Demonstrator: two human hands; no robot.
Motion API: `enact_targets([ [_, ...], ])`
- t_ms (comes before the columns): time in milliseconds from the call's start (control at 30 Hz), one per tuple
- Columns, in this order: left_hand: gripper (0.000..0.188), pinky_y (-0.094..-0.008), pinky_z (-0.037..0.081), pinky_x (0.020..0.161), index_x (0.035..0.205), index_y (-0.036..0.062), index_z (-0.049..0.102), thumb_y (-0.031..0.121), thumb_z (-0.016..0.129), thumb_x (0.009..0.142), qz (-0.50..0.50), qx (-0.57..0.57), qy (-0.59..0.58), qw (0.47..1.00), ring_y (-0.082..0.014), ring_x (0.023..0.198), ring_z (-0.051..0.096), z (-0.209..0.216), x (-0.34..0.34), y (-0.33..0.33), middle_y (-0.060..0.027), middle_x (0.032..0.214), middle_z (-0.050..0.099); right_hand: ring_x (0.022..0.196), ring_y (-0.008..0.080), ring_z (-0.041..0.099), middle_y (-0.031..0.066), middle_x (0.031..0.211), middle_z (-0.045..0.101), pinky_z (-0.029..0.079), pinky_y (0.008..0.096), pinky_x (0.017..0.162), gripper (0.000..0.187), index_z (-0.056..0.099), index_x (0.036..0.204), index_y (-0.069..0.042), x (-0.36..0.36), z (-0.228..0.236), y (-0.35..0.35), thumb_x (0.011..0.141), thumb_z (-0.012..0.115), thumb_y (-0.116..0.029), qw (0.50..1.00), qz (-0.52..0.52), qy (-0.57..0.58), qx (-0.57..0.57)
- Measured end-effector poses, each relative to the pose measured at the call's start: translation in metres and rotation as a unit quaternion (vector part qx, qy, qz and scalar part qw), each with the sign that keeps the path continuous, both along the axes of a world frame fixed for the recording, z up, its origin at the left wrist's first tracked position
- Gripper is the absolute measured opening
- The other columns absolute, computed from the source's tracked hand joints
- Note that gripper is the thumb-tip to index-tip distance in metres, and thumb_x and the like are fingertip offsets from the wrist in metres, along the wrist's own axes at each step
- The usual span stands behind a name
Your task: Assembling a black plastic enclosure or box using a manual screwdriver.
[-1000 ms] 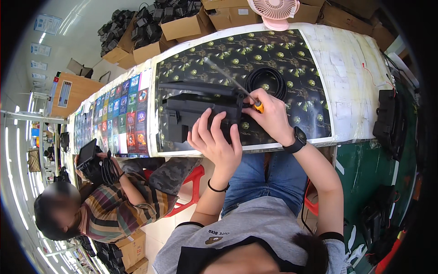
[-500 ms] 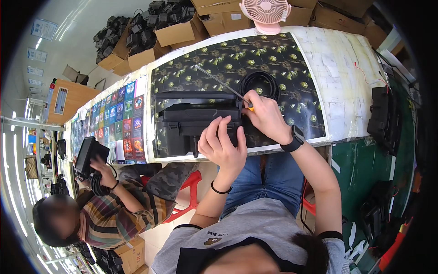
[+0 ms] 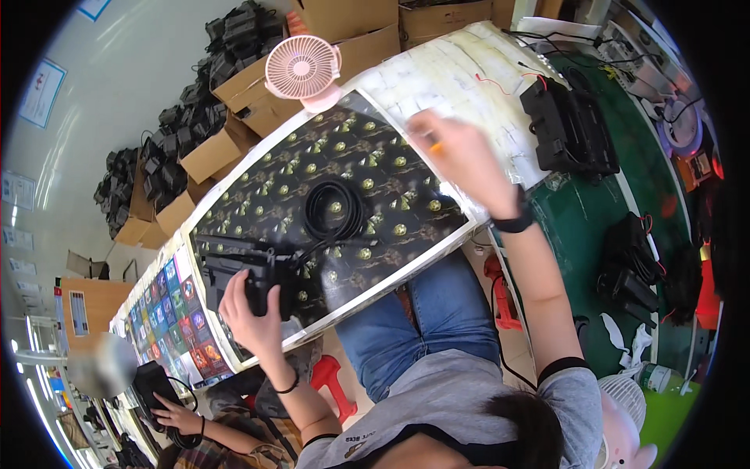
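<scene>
A black plastic case (image 3: 223, 275) lies at the left of the dark patterned mat (image 3: 258, 184). My left hand (image 3: 254, 319) grips its near right part, fingers and thumb curled over it. From the case a black cable runs to a coil (image 3: 356, 213) lying on the mat. My right hand (image 3: 469, 166) is raised over the table's right side, smeared by motion. Its fingers are closed on a screwdriver (image 3: 437, 147), of which only a bit of the yellow-orange handle shows; the shaft cannot be made out.
A pink fan (image 3: 303, 69) stands at the table's far edge, before cardboard boxes (image 3: 215, 156) and piled black cases (image 3: 168, 141). Another black case (image 3: 566, 125) with red wires sits at the right. At the lower left, a co-worker's hand (image 3: 181, 414) holds a black device (image 3: 150, 388).
My right hand has lifted the screwdriver off the case and swung away to the right. My left hand remains on the case. The view has turned rightward.
</scene>
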State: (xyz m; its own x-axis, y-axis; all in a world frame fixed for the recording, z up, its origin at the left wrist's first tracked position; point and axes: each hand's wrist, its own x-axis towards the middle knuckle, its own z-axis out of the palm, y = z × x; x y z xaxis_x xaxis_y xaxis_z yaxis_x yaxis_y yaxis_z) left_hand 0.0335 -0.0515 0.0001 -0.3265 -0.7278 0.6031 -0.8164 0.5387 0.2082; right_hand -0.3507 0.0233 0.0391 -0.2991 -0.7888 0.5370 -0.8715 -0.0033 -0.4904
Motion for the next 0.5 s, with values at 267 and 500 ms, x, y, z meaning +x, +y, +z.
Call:
enact_targets([
  [267,0.049,-0.0433,0.052,0.086,0.131,0.0214,0.06,0.04,0.072,0.086,0.286,-0.048,-0.094,0.952,-0.0299,0.109,0.058,-0.012,0.038,-0.063,-0.0008,0.129,0.061,0.098,0.0393,0.066,0.023,0.113,0.067,0.055,0.0434,0.082,0.042,0.069,0.113,-0.003,-0.13,0.001,0.1,0.083,0.075,-0.031,0.898,-0.395,0.18,0.077],
  [500,0.043,-0.0478,0.041,0.102,0.124,0.0079,0.062,0.011,0.072,0.082,-0.034,-0.077,-0.001,0.996,-0.0345,0.118,0.055,-0.021,-0.057,-0.022,-0.0116,0.126,0.061,0.084,0.0382,0.068,0.0211,0.086,0.07,0.056,0.0446,0.075,0.035,0.071,0.102,-0.003,-0.136,-0.003,0.097,0.075,0.077,-0.025,0.902,-0.357,0.06,0.234],
])
